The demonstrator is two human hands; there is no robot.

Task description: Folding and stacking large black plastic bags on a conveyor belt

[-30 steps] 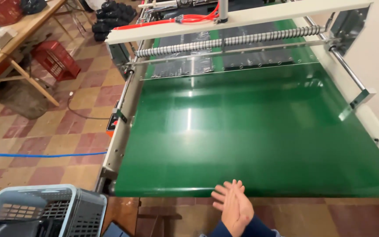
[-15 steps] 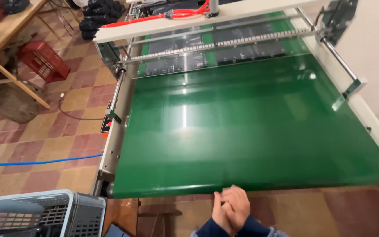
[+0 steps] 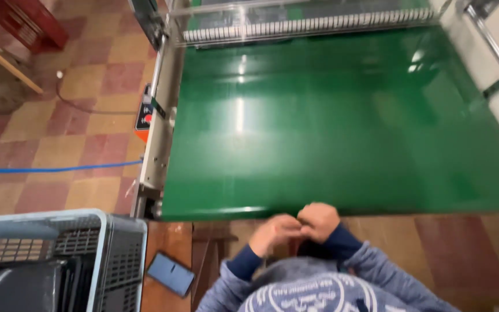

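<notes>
My left hand [image 3: 274,232] and my right hand [image 3: 319,221] are pulled in close to my chest, just below the near edge of a wide green conveyor belt [image 3: 342,127]. Both hands have curled fingers and touch each other at the fingertips. I see nothing held in either. Blue sleeves cover both wrists, and my grey printed sweatshirt [image 3: 319,289] fills the bottom of the view. Neither hand touches the belt.
A grey plastic crate [image 3: 102,242] stands at the bottom left. A dark phone [image 3: 170,273] lies on a wooden surface beside it. An orange control box [image 3: 144,118] sits on the machine's left rail. A blue cable [image 3: 53,169] runs across the tiled floor. A roller bar [image 3: 307,26] spans the belt's far end.
One open hand was stretched out at the belt's near edge; now both hands are together, curled and drawn in toward my chest. The view has tilted down and closer.
</notes>
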